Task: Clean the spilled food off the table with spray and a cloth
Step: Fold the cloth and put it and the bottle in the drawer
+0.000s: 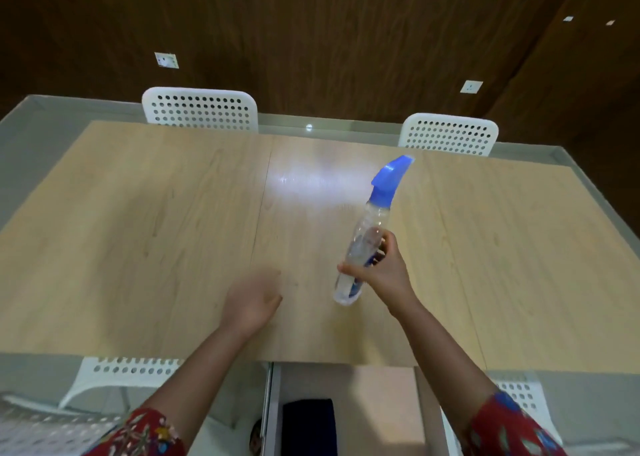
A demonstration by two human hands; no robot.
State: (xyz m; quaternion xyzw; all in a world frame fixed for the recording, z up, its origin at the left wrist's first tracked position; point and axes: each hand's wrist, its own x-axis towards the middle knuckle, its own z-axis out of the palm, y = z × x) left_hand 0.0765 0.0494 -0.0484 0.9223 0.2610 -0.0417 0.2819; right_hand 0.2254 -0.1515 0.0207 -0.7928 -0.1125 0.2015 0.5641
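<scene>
My right hand (384, 270) grips the lower body of a clear spray bottle (367, 237) with a blue trigger head. The bottle leans away from me, its nozzle pointing toward the far side of the light wooden table (138, 230). My left hand (251, 301) hovers low over the table to the left of the bottle, blurred, palm partly up, holding nothing. A dark folded cloth (309, 426) lies in an open drawer (381, 403) under the table's near edge. I see no spilled food on the tabletop; a bright light glare sits at its centre.
Two white perforated chairs (201, 109) (448, 133) stand at the far side of the table. Two more white chairs (121, 372) (523, 396) are at the near side, flanking the drawer. A dark wood-panelled wall with sockets rises behind.
</scene>
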